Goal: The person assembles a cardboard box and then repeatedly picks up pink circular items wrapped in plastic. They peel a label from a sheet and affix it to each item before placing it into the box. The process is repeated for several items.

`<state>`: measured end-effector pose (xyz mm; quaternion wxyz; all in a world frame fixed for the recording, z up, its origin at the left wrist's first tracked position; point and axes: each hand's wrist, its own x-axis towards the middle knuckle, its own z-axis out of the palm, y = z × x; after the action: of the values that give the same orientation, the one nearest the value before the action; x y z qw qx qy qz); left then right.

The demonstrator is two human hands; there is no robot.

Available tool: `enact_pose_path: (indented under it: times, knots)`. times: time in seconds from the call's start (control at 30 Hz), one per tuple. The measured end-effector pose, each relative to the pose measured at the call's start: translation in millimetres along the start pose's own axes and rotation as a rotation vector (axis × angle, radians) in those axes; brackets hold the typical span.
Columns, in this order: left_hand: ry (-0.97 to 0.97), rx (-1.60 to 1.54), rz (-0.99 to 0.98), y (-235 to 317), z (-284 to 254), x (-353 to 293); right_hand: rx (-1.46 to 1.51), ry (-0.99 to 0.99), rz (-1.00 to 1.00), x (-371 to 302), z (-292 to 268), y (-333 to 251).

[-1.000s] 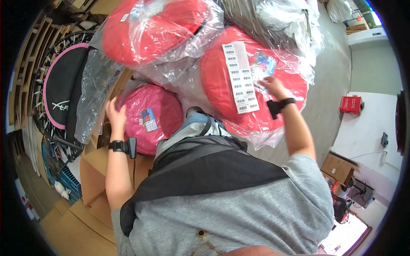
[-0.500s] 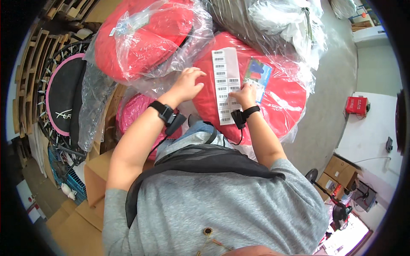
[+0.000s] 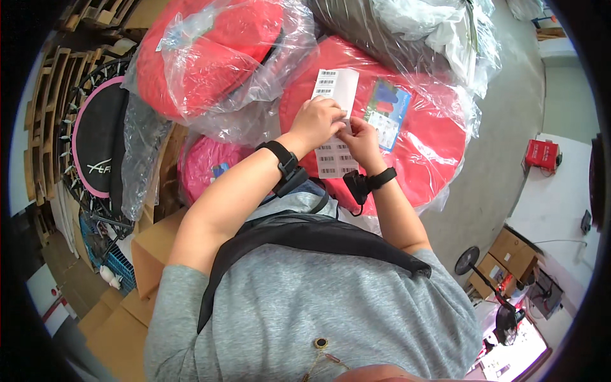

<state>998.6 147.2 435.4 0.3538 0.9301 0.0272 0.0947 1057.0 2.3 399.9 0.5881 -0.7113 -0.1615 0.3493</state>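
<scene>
A white sheet of barcode labels (image 3: 326, 162) lies on a round red bundle (image 3: 426, 156) wrapped in clear plastic. My left hand (image 3: 316, 121) reaches over the sheet's middle, fingers bent and closed at its right side. There the fingertips of my right hand (image 3: 364, 144) pinch together at the sheet's edge, almost touching the left ones. Whether a single label is between the fingertips is too small to tell. To the right of the sheet, under the plastic, is a blue and green picture card (image 3: 387, 111). Both wrists wear black straps with small devices.
Another plastic-wrapped red bundle (image 3: 210, 57) lies at the far left, with a pink one (image 3: 210, 167) nearer me. A black trampoline with a pink rim (image 3: 83, 124) leans by wooden pallets (image 3: 41, 121). Grey wrapped bundles (image 3: 356, 32) lie behind. Cardboard boxes (image 3: 159, 251) stand at left.
My left hand has moved right from beside the sheet to over its middle. The right hand's fingers have drawn together at the sheet's edge. The view has shifted slightly.
</scene>
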Motion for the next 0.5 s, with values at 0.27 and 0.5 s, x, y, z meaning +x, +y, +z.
enact_pose_path:
  times: [0.27,0.5]
  knots:
    - [-0.050,-0.189,-0.095,-6.1,4.8,3.3,-0.332,0.021,-0.251,-3.5,-9.2,-2.5]
    - [-0.131,-0.582,-0.346,-12.2,12.3,-5.3,-0.401,-0.009,-0.407,-7.3,-13.6,-2.4]
